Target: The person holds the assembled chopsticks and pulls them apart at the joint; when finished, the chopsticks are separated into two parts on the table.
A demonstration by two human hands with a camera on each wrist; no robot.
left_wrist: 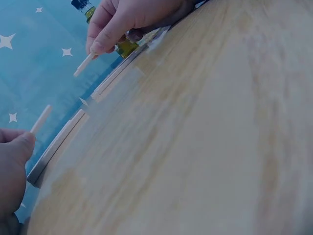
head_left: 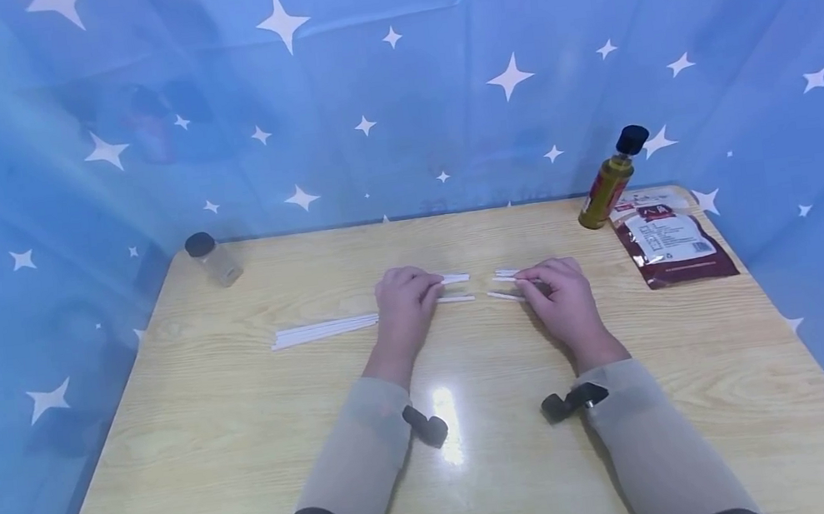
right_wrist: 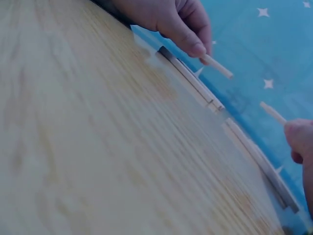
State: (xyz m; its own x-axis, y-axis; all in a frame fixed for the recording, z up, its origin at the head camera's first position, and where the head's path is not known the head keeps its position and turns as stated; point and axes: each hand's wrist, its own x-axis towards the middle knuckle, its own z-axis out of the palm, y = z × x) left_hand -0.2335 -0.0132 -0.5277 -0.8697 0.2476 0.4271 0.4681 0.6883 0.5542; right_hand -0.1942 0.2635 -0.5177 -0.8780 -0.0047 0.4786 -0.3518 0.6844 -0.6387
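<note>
My left hand (head_left: 405,301) pinches a thin pale stick (left_wrist: 41,119) between thumb and fingers, its end pointing toward the other hand. Across a small gap, my right hand (head_left: 561,296) pinches another thin pale stick (right_wrist: 274,112), its end facing left. Both held sticks are raised above the table, their ends apart. Below the hands, more pale sticks lie on the tabletop in two groups, one stick (head_left: 456,298) by the left hand and one stick (head_left: 506,296) by the right. Left of my left hand is a bundle of several long white sticks (head_left: 325,331).
The wooden table (head_left: 480,476) ends at a blue star-patterned curtain (head_left: 362,69). A clear jar (head_left: 220,264) with a black lid stands at the back left. At the back right are a black-capped oil bottle (head_left: 607,190) and a dark red food packet (head_left: 670,242).
</note>
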